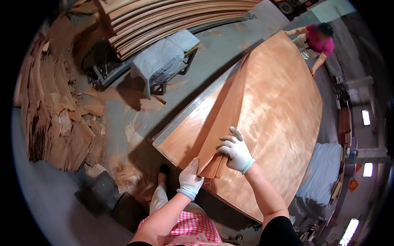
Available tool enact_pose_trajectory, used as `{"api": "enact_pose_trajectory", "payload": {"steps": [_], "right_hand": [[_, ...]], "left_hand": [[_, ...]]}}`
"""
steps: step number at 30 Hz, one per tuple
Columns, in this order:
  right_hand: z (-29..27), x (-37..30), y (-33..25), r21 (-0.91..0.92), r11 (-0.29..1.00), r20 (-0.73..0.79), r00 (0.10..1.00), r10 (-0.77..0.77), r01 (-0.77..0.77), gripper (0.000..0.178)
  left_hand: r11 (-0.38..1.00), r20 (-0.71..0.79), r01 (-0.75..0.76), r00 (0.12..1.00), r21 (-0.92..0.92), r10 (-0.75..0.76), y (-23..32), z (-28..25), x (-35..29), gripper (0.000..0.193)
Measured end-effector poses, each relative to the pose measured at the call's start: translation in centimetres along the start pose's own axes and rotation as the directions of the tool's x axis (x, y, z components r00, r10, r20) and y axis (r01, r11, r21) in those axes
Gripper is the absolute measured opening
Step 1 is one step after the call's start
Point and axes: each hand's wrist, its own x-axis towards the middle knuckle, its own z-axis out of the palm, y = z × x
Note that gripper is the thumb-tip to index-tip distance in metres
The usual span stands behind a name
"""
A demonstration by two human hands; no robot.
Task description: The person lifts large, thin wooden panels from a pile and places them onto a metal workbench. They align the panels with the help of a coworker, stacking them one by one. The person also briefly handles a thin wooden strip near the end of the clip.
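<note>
A large stack of thin, reddish-brown wood veneer sheets spreads out in front of me. Along its left side, the upper sheets are lifted and folded over, baring a flat sheet beneath. My left hand, in a white glove, pinches the near corner of the lifted veneer. Also gloved, my right hand grips the folded layers' near edge, one finger sticking up. The undersides of the grips are hidden. At the far end, a co-worker in a pink top has both hands at the stack's edge.
Ragged veneer is piled at the left. Long stacked boards lie at the back, near a plastic-covered bench. Veneer scraps litter the floor. A plastic-wrapped stack stands to the right; part of a vehicle shows far off.
</note>
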Motion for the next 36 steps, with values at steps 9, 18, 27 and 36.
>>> {"api": "enact_pose_trajectory", "payload": {"steps": [9,18,27,36], "right_hand": [[5.6,-11.9,-4.8,0.413,0.802,-0.241,0.797,0.553,-0.432,0.040],[23.5,-30.6,-16.1,0.813,-0.203,0.449,0.365,0.816,-0.546,0.029],[22.7,-47.4,-10.2,0.406,0.285,0.619,-0.490,0.614,0.869,0.074],[25.1,-52.6,-7.6,0.952,-0.154,0.299,-0.904,0.306,0.263,0.041]], "left_hand": [[0.291,0.327,0.640,0.668,-0.711,-0.669,-6.4,-0.6,3.8,0.041],[0.821,0.044,0.380,0.915,-0.426,-0.401,13.4,-3.1,0.4,0.030],[0.739,0.345,0.559,0.825,-0.377,-0.448,1.3,-8.8,4.1,0.040],[0.591,0.302,0.787,0.614,-0.174,-0.729,-13.8,-2.6,8.0,0.043]]}}
